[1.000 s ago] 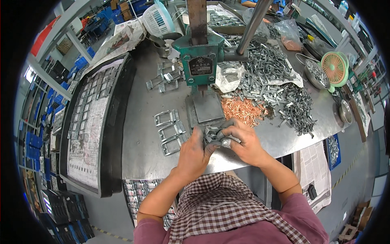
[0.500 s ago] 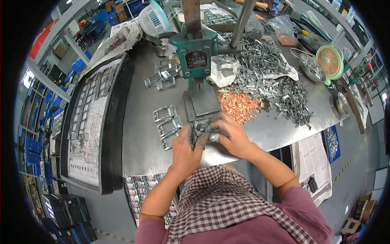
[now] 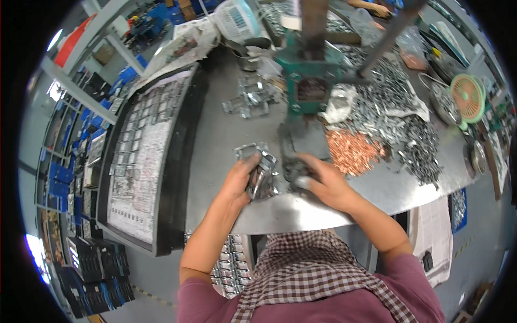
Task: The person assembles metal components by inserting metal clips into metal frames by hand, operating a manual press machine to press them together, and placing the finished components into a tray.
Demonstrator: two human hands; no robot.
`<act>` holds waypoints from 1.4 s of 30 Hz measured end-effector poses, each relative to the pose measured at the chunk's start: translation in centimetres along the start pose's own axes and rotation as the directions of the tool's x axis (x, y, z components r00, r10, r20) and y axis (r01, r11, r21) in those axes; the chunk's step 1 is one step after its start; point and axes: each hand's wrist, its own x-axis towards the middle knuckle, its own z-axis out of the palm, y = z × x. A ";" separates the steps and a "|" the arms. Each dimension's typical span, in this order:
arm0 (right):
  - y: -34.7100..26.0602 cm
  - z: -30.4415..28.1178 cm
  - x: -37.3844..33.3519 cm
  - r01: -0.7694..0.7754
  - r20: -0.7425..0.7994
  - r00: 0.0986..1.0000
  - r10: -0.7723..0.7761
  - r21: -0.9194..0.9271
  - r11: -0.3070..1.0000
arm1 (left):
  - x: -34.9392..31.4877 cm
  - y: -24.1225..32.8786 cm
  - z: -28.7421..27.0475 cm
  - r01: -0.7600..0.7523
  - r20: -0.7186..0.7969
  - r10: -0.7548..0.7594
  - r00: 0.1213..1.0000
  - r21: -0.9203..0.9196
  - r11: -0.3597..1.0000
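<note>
My left hand (image 3: 240, 177) is closed round a silver rectangular buckle frame (image 3: 261, 183), over other frames lying on the steel bench (image 3: 226, 134). My right hand (image 3: 326, 185) is at the front edge of the dark block (image 3: 309, 141) beneath the green hand press (image 3: 312, 86). Its fingers are curled in, and motion smears them; what they hold, if anything, I cannot make out. A silvery wrap (image 3: 303, 183) shows on a digit of that hand. More frames (image 3: 250, 99) lie in a loose pile behind, left of the press.
Copper-coloured small parts (image 3: 353, 153) are heaped right of the press, beside piles of grey metal pieces (image 3: 423, 151). A long black-edged tray (image 3: 142, 156) with rows of frames stands at the left. A small fan (image 3: 467, 97) is at the right. Another person's hand (image 3: 377, 9) shows far back.
My hands have come apart from in front of the press block. The left moved left onto the frames and took hold of one; the right stays by the block. The whole view has shifted.
</note>
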 end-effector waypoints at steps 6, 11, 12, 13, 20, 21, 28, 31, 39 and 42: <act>4.2 -3.3 -5.2 0.119 -0.021 0.991 -0.133 -0.324 0.938 | 6.1 4.8 -4.4 -0.240 0.007 0.255 0.967 0.354 0.904; 5.1 -2.6 -5.7 0.322 0.027 0.931 -0.365 -0.535 0.781 | 9.5 4.5 -5.6 -0.245 0.179 0.536 0.825 0.968 0.053; 5.2 -2.4 -5.8 0.340 0.050 0.925 -0.377 -0.551 0.762 | 9.1 4.0 -6.1 -0.257 0.220 0.540 0.813 0.966 -0.006; 5.5 -2.3 -5.7 0.350 0.065 0.921 -0.385 -0.571 0.742 | 8.6 3.8 -6.0 -0.276 0.269 0.535 0.801 0.959 -0.067; -2.1 -6.7 -6.0 0.625 0.432 0.766 -0.476 -0.324 0.711 | 1.2 2.9 -2.5 -0.297 0.353 0.067 0.933 0.862 -0.411; -5.0 -7.0 -5.6 0.714 0.543 0.672 -0.504 -0.292 0.637 | 0.6 2.4 -3.0 -0.261 0.304 0.048 0.952 0.881 -0.395; -17.5 -5.8 -7.4 0.800 0.701 0.591 -0.399 -0.575 0.175 | 0.1 3.9 -0.1 -0.079 0.119 0.032 0.992 0.815 -0.573; -17.9 -2.6 -8.7 0.754 0.704 0.605 -0.370 -0.656 -0.016 | -5.8 2.7 -3.0 -0.162 0.242 0.156 0.958 0.902 -0.401; -16.9 6.6 -7.4 0.619 0.321 0.536 -0.781 -0.778 0.105 | -32.0 -11.2 -14.9 0.318 -0.371 0.120 0.921 0.893 0.319; -23.5 8.5 -6.2 0.818 0.859 0.512 -0.006 -0.486 0.308 | -34.9 -20.0 -20.7 0.573 -0.583 -0.039 0.811 0.780 0.253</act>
